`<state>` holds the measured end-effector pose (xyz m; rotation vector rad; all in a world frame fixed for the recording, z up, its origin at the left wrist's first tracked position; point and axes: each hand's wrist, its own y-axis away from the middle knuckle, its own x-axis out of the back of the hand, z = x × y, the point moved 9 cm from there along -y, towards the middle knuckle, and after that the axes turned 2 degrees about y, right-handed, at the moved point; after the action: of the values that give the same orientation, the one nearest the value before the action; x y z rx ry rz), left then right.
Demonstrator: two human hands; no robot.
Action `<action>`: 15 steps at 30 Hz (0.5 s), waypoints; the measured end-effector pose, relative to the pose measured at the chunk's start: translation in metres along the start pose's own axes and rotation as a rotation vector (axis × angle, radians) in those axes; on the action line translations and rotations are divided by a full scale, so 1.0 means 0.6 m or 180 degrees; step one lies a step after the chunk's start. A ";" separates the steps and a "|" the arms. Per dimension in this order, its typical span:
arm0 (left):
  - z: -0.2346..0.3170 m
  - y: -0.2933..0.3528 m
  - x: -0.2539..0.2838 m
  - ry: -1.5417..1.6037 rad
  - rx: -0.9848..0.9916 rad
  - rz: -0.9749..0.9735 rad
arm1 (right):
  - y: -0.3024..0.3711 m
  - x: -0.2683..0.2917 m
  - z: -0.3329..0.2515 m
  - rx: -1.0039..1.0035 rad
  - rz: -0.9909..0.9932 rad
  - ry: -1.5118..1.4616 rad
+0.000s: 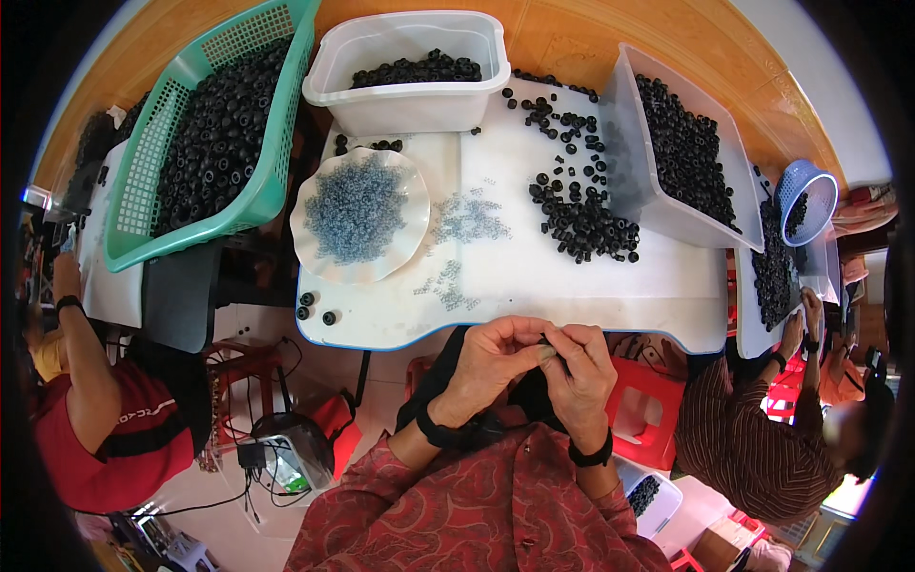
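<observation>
Above the near edge of the white table (pixel 572 310), my left hand (pixel 488 370) and my right hand (pixel 582 379) meet with fingertips pinched together. A small dark piece (pixel 545 339) shows between them; fingers cover most of it, so its exact kind is hidden. In front of my hands, black round parts (pixel 583 225) lie in a loose pile. To their left are scattered tiny grey see-through pieces (pixel 470 218), and a white scalloped plate (pixel 412 240) holds a heap of the same. Several black wheel-like parts (pixel 329 317) sit at the table's left corner.
A white tub (pixel 405 107) and a clear bin (pixel 637 181), both with black parts, stand at the back. Left is a green basket (pixel 129 243) of black rings. Co-workers sit at left (pixel 124 419) and right (pixel 753 439). A red stool (pixel 648 419) stands beside me.
</observation>
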<state>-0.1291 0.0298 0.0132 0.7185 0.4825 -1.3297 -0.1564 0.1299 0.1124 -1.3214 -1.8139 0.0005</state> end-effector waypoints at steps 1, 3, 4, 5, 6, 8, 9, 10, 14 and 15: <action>-0.001 0.000 0.003 -0.0083 0.0016 0.0017 | -0.001 0.000 -0.002 0.0017 -0.0018 0.0015; -0.001 0.002 0.008 -0.0138 0.0009 0.0086 | -0.006 -0.001 -0.006 0.0052 -0.0054 0.0047; -0.001 0.002 0.010 -0.0167 0.0007 0.0117 | -0.007 -0.002 -0.006 0.0076 -0.0088 0.0047; 0.001 0.002 0.011 -0.0194 -0.0022 0.0117 | -0.007 -0.003 -0.005 0.0100 -0.0121 0.0047; 0.002 0.003 0.011 -0.0222 -0.0050 0.0117 | -0.008 -0.004 -0.005 0.0124 -0.0155 0.0047; 0.003 0.003 0.012 -0.0289 -0.0068 0.0122 | -0.010 -0.005 -0.007 0.0174 -0.0202 0.0037; 0.004 0.003 0.012 -0.0331 -0.0058 0.0126 | -0.010 -0.005 -0.007 0.0199 -0.0226 0.0031; 0.004 0.003 0.013 -0.0373 -0.0047 0.0127 | -0.011 -0.006 -0.006 0.0212 -0.0255 0.0019; 0.008 0.004 0.012 -0.0397 -0.0075 0.0110 | -0.012 -0.008 -0.006 0.0300 -0.0333 -0.0007; 0.006 0.003 0.013 -0.0398 -0.0110 0.0090 | -0.012 -0.009 -0.008 0.0332 -0.0344 -0.0008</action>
<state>-0.1260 0.0220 0.0110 0.6075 0.3927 -1.3279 -0.1588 0.1206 0.1152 -1.1499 -1.8598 0.0378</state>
